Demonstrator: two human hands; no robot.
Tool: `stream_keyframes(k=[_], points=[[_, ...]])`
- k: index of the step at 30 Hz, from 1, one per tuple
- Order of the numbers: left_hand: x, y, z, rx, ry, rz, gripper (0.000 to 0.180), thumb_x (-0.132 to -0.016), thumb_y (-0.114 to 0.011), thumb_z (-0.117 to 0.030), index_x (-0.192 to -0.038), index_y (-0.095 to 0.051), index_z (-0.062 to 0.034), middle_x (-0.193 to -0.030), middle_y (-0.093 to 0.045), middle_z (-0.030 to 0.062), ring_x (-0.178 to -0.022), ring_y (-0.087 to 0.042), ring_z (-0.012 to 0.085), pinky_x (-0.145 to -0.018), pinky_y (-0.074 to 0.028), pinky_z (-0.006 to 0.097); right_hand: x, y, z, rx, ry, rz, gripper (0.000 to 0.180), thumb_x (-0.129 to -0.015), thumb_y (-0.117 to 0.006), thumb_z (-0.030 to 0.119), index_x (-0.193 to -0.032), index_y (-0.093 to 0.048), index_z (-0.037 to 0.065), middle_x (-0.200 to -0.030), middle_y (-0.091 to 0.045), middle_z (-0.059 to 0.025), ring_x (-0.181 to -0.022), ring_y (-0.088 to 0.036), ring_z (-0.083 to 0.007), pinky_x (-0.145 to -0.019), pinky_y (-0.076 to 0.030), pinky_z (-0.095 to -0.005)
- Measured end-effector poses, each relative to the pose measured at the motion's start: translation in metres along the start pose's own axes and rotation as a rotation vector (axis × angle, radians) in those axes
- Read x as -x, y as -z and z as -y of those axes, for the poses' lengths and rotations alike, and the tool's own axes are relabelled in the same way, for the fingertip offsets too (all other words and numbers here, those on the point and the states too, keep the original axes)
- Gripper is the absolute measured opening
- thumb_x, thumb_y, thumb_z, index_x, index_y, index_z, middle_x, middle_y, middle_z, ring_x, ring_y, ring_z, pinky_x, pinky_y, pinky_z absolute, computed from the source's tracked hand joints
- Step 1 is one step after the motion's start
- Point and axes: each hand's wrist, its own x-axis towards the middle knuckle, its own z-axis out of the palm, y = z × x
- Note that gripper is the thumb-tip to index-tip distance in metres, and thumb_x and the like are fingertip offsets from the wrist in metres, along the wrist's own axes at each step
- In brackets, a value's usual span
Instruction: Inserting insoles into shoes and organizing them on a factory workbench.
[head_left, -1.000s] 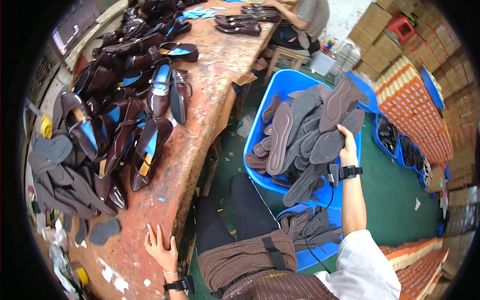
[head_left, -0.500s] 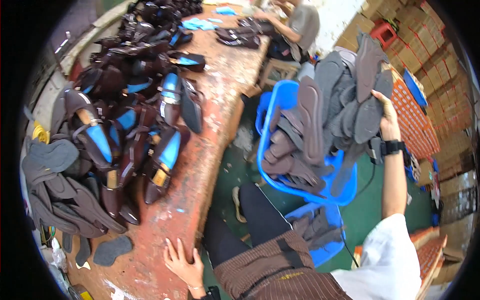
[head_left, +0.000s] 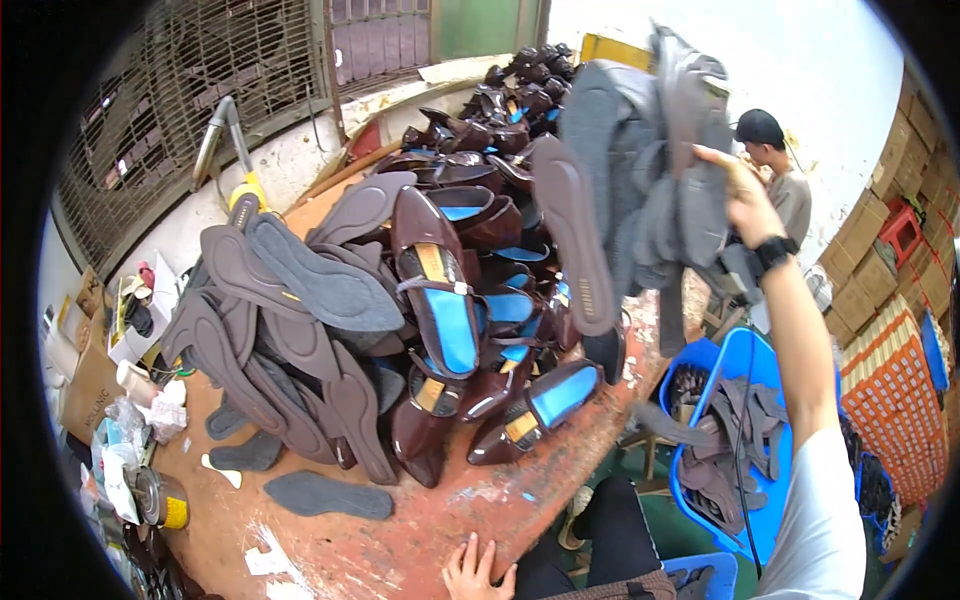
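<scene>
My right hand [head_left: 748, 205] is raised on the right, closed on a thick bundle of grey and brown insoles [head_left: 645, 165]. One long brown insole [head_left: 572, 235] hangs down at the bundle's left side, in front of the shoes. My left hand [head_left: 478, 577] lies with spread fingers on the near edge of the worn red-brown table [head_left: 430, 535] and holds nothing. Across the table lies a heap of glossy dark brown strap shoes [head_left: 425, 225] with blue linings. To its left is a pile of loose insoles [head_left: 290, 335], with a single grey insole [head_left: 328, 495] nearer me.
A blue crate [head_left: 760, 350] with more insoles stands beside the table on the right, with a second blue crate [head_left: 715, 570] nearer me. A co-worker [head_left: 790, 190] sits farther back. Cartons [head_left: 870, 245] are stacked at the right. Jars and bags [head_left: 150, 495] crowd the left edge.
The view has turned left towards the table. My right hand has carried the insole bundle from above the blue crate to over the shoe heap. My left hand stays on the table edge.
</scene>
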Motion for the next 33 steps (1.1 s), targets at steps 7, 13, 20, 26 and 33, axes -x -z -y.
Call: stream_keyframes(k=[7,13,20,26,33], points=[[-0.001,-0.003,-0.003,0.040,0.011,-0.007,0.059,-0.072,-0.080,-0.027,-0.126,-0.064,-0.0097,-0.142,-0.054,0.0107,-0.122,-0.051,0.0337,-0.102,-0.040,0.048,-0.081,-0.068,-0.172,0.333,-0.448,0.079,0.109,-0.076,-0.082,0.052,-0.148,-0.026,-0.007,-0.151,-0.034,-0.0230,-0.145,-0.025,-0.0295,-0.118,-0.020,-0.0425],[-0.011,-0.007,-0.004,0.005,-0.039,0.006,0.054,-0.079,-0.079,-0.030,-0.125,-0.064,-0.0060,-0.137,-0.058,0.0145,-0.120,-0.054,0.0347,-0.100,-0.042,0.048,-0.072,-0.062,-0.183,0.411,-0.477,0.030,0.118,-0.082,-0.074,0.057,-0.155,-0.004,-0.004,-0.162,-0.011,-0.0241,-0.151,-0.011,-0.0326,-0.121,-0.014,-0.0490],[-0.010,-0.010,0.000,-0.025,0.022,0.068,0.063,-0.067,-0.081,-0.028,-0.125,-0.065,-0.0085,-0.143,-0.053,0.0138,-0.124,-0.047,0.0383,-0.106,-0.036,0.050,0.046,0.017,-0.167,0.817,-0.061,0.304,0.054,-0.091,-0.071,0.030,-0.131,-0.054,-0.002,-0.124,-0.065,-0.0147,-0.111,-0.063,-0.0233,-0.094,-0.050,-0.0377],[-0.009,-0.013,-0.006,-0.039,0.031,0.077,0.062,-0.067,-0.082,-0.026,-0.123,-0.064,-0.0075,-0.145,-0.051,0.0141,-0.126,-0.046,0.0374,-0.107,-0.034,0.050,0.268,0.095,-0.221,1.611,-0.229,0.695,0.132,-0.058,-0.088,0.053,-0.155,-0.013,0.002,-0.151,-0.031,-0.0315,-0.138,-0.034,-0.0496,-0.114,-0.028,-0.0566],[-0.002,-0.012,-0.002,-0.053,0.003,0.022,0.060,-0.068,-0.082,-0.028,-0.122,-0.064,-0.0086,-0.143,-0.052,0.0135,-0.125,-0.046,0.0357,-0.105,-0.036,0.049,0.288,0.114,-0.227,1.308,0.034,0.170,0.060,-0.066,-0.064,-0.003,-0.126,-0.061,0.005,-0.117,-0.067,-0.0191,-0.108,-0.065,-0.0345,-0.091,-0.052,-0.0419]])
